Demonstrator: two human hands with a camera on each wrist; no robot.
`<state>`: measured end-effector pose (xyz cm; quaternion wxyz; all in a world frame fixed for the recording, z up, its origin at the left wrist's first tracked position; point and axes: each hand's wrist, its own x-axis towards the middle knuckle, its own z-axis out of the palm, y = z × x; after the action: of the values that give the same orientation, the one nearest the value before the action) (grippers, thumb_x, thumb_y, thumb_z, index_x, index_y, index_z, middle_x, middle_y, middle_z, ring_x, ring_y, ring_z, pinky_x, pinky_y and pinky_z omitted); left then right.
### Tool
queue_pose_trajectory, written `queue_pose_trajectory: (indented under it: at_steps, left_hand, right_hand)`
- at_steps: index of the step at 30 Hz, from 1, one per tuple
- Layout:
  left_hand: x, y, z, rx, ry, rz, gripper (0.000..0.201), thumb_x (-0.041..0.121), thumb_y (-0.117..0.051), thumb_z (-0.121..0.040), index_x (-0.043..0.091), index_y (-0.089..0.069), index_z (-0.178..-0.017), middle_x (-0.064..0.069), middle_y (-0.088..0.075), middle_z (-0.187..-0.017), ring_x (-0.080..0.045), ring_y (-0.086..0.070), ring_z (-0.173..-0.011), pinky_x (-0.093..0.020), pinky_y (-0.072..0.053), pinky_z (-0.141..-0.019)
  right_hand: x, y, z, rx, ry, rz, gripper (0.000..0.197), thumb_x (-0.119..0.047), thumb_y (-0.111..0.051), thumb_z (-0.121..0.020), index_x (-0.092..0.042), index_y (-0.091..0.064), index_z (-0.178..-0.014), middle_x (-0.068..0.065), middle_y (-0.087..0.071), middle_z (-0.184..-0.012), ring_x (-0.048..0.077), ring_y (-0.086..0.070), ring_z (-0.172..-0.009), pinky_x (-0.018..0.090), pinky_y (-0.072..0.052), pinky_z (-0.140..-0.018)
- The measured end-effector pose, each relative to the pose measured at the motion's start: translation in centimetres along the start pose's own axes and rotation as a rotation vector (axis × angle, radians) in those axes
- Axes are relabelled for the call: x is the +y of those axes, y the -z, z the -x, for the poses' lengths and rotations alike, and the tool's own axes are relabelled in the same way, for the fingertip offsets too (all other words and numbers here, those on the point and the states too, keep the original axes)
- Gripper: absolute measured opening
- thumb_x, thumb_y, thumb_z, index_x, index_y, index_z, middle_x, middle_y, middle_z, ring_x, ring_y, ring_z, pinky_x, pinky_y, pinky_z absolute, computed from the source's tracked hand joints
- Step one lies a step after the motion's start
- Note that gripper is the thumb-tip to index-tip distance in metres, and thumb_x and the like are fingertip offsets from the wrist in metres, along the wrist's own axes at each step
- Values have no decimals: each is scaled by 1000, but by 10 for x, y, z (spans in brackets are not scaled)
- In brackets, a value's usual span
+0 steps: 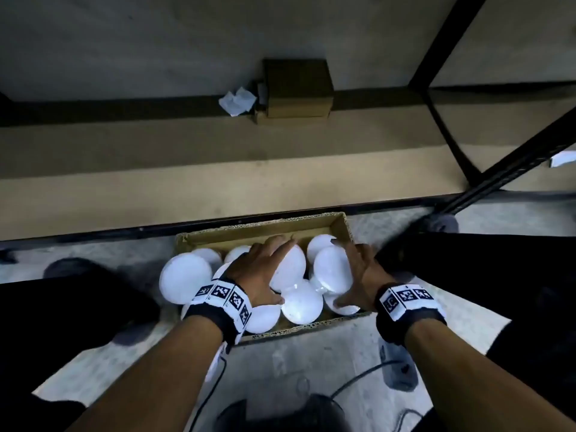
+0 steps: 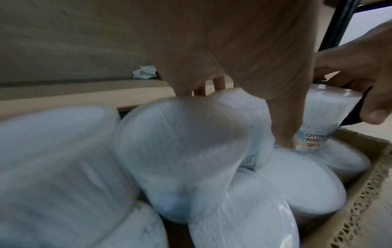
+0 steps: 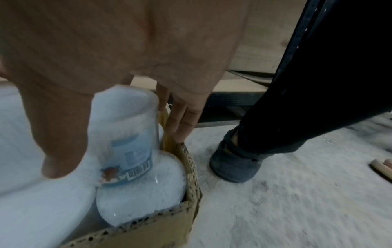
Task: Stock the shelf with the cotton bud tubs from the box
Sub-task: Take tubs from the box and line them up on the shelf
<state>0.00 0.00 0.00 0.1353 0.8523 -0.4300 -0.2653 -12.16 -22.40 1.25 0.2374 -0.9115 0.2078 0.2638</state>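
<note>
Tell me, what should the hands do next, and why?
Probably lift both tubs up to the shelf board. The left hand grips one cotton bud tub, the right hand another tub, both still in the cardboard box.

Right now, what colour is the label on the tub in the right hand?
Mostly blue, with a white barcode patch, on the tub; the right wrist view shows it best.

Cotton bud tubs (image 1: 301, 302) fill the box (image 1: 258, 227), just before the shelf (image 1: 218, 182).
</note>
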Motion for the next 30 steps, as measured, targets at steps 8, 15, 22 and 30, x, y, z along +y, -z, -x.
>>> queue_pose_trajectory:
  at_steps: [8,15,22,30]
  left_hand:
    - [0,-4,-6,78,55,48,99,40,-78,-71,43,-16,-148,15,-20,-150,-21,-46,-119,-35,-45,-87]
    - [3,3,-2,59,58,70,100,38,-79,-70,45,-16,-147,19,-18,-151,-20,-46,-121,-30,-42,-86]
    - [6,27,4,141,-20,138,104,46,-80,-64,42,-21,-150,19,-20,-150,-14,-36,-135,-35,-40,-108]
    - [30,82,18,301,-107,142,102,48,-79,-63,42,-26,-150,21,-26,-143,-12,-33,-127,-33,-37,-109]
  right_hand:
    - [1,-12,-15,85,-6,-88,113,-38,-78,-62,-43,-6,-149,7,-23,-141,38,-44,-126,44,-42,-105]
    - [-3,-6,-9,108,-18,-136,113,-36,-78,-58,-47,-5,-144,6,-26,-135,38,-47,-122,46,-47,-100]
    - [-7,15,-2,221,35,-236,114,-28,-85,-64,-42,-12,-151,3,-23,-140,34,-50,-122,39,-45,-103]
    - [-23,68,25,404,172,-368,111,-18,-91,-59,-37,-29,-149,4,-32,-138,15,-43,-109,15,-33,-96]
